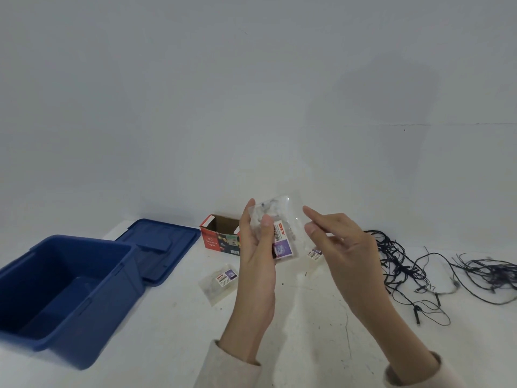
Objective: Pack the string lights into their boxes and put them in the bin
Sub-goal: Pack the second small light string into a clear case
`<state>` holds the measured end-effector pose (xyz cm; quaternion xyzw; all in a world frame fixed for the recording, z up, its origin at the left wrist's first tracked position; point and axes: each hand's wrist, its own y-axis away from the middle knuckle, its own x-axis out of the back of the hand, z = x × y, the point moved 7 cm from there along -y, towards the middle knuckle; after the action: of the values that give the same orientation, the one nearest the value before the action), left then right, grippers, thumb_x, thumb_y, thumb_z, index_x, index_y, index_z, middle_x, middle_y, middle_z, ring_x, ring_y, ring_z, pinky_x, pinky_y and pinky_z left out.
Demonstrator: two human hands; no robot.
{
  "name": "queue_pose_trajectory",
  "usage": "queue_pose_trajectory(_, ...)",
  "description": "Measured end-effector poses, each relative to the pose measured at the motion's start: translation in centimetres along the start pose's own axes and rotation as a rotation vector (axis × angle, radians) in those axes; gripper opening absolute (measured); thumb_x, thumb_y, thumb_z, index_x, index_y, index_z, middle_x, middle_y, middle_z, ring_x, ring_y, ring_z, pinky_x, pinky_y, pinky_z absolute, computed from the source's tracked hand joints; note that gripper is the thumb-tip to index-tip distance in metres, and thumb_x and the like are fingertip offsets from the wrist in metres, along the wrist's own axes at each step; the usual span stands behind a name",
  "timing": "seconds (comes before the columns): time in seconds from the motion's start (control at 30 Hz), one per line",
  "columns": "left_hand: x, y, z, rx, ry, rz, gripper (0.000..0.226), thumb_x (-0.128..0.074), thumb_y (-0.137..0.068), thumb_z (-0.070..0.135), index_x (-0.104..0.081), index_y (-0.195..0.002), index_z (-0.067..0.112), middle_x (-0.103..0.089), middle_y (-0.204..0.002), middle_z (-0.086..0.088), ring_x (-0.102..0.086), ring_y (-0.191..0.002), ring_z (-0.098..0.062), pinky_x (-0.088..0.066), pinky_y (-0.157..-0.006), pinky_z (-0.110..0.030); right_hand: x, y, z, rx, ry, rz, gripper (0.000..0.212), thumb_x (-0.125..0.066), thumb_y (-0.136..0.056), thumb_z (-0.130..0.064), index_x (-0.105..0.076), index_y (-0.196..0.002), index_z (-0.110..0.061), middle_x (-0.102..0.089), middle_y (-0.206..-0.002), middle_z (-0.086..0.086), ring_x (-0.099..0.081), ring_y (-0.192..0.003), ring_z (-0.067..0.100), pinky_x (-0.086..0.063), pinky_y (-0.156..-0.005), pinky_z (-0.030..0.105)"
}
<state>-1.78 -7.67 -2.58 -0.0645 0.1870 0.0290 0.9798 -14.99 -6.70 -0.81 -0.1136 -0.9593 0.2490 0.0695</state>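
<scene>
— What is the left grip (257, 256) doing?

— It holds a clear plastic packet (279, 236) upright above the surface (173, 331), thumb across the front, fingers behind. The packet has a label with red "DIY" lettering and a purple picture, and something pale is bundled inside.

— And the right grip (344, 253)?

— It is raised just beside the packet, fingers loosely spread, with thumb and forefinger at the packet's clear edge. Whether they pinch the plastic I cannot tell.

— Where are the lights?

— A dark tangle of string lights (402, 270) sprawls on the surface to the right, well apart from the bin. A second packet (219, 281) lies flat below the left grip, and a third packet (315, 254) peeks out behind the right grip.

— The boxes?

— One red cardboard box (218, 243), printed "LED Decorative Lights", sits behind the left grip, its top flaps open.

— And the bin?

— The blue bin (117, 275) stands open at the left. Its blue lid (159, 239) lies flat just behind it, between bin and box.
</scene>
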Motion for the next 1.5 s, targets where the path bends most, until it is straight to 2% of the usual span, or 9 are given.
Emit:
queue_pose_trajectory(0.3, -1.0, 0.6, 0.6, -0.047, 0.010, -0.012, 0.042, -0.041, -0.093, 0.036, -0.036, -0.135, 0.043, -0.055, -0.130, 0.008, -0.062, -0.104, -0.003, -0.054, -0.078, -0.020, -0.6, 0.9, -1.5, 0.226, 0.186, 0.026, 0.031, -0.055, -0.087, -0.036, -0.057, -0.117, -0.034, -0.055, -0.088, -0.011, -0.053, -0.080, 0.001, -0.040, -0.066, 0.006)
queue_pose_trajectory(0.5, -1.0, 0.9, 0.0, -0.005, 0.095, 0.024, 0.038, -0.047, -0.094, 0.031, -0.039, -0.131, 0.035, -0.061, -0.124, 0.000, -0.062, -0.109, -0.013, -0.050, -0.087, -0.026, -0.9, 1.5, -1.5, 0.225, 0.356, -0.152, 0.059, -0.049, -0.079, -0.051, -0.044, -0.135, -0.035, -0.045, -0.111, -0.015, -0.045, -0.107, 0.002, -0.035, -0.088, 0.010)
queue_pose_trajectory(0.67, -0.6, 0.6, -0.6, 0.053, 0.203, 0.020, 0.042, -0.056, -0.088, 0.019, -0.040, -0.127, 0.017, -0.071, -0.102, -0.002, -0.067, -0.096, -0.015, -0.050, -0.092, -0.033, -1.3, 1.2, -1.0, 0.290, 0.647, -0.258, 0.081, -0.062, -0.072, -0.048, -0.035, -0.143, -0.021, -0.046, -0.121, -0.009, -0.035, -0.110, 0.006, -0.033, -0.091, 0.026)
queue_pose_trajectory(0.8, 0.9, 0.5, -0.1, -0.143, -0.224, -0.053, 0.056, -0.067, -0.081, 0.010, -0.036, -0.119, 0.037, -0.052, -0.128, 0.002, -0.053, -0.117, -0.011, -0.048, -0.096, -0.027, -0.7, 0.5, 0.0, 0.206, 0.514, -0.350, 0.079, -0.074, -0.074, -0.011, -0.032, -0.137, -0.033, -0.040, -0.109, -0.029, -0.038, -0.107, -0.001, -0.027, -0.098, 0.010)
queue_pose_trajectory(0.9, 1.1, 0.2, 0.6, -0.364, -0.736, -0.281, 0.080, -0.076, -0.072, 0.033, -0.025, -0.131, 0.050, -0.017, -0.146, 0.021, -0.025, -0.134, 0.003, -0.038, -0.105, -0.020, -0.6, 0.1, 0.8, 0.158, 0.508, -0.471, 0.077, -0.072, -0.075, -0.004, -0.035, -0.133, -0.038, -0.040, -0.113, -0.033, -0.039, -0.106, -0.013, -0.025, -0.092, -0.002)
queue_pose_trajectory(1.0, 1.5, -0.4, 0.1, -0.440, -1.069, -0.402, 0.078, -0.079, -0.067, 0.037, -0.031, -0.128, 0.049, -0.030, -0.137, 0.025, -0.026, -0.126, 0.006, -0.032, -0.108, -0.027, -1.5, 0.1, 1.5, 0.151, 0.505, -0.580, 0.069, -0.069, -0.075, -0.001, -0.044, -0.131, -0.031, -0.040, -0.112, -0.034, -0.037, -0.108, -0.017, -0.027, -0.089, -0.002)
queue_pose_trajectory(1.27, 5.5, -1.1, -2.3, -0.440, -1.371, -0.290, 0.065, -0.072, -0.068, 0.046, -0.048, -0.125, 0.026, -0.054, -0.120, 0.010, -0.049, -0.110, -0.006, -0.033, -0.096, -0.020, -6.3, 1.0, 4.4, 0.149, 0.573, -0.751, 0.061, -0.061, -0.072, 0.004, -0.048, -0.126, -0.021, -0.042, -0.113, -0.015, -0.040, -0.106, 0.000, -0.030, -0.084, 0.001)
queue_pose_trajectory(1.37, 7.9, -1.4, -3.4, -0.309, -1.440, -0.290, 0.071, -0.069, -0.075, 0.046, -0.035, -0.136, 0.030, -0.049, -0.125, 0.013, -0.046, -0.113, -0.002, -0.034, -0.100, -0.020, -8.6, 1.8, 5.8, 0.079, 0.557, -0.840, 0.069, -0.063, -0.076, 0.001, -0.035, -0.131, -0.031, -0.040, -0.126, -0.011, -0.037, -0.116, 0.002, -0.032, -0.089, 0.003)
queue_pose_trajectory(1.5, 13.4, -3.5, -3.6, -0.112, -1.392, -0.135, 0.080, -0.069, -0.079, 0.040, -0.023, -0.144, 0.029, -0.049, -0.126, 0.009, -0.048, -0.114, -0.008, -0.044, -0.094, -0.025, -11.2, 2.3, 7.4, -0.032, 0.623, -0.943, 0.093, -0.068, -0.081, -0.017, -0.005, -0.148, -0.034, -0.006, -0.152, -0.016, -0.006, -0.140, 0.004, -0.019, -0.109, 0.018)
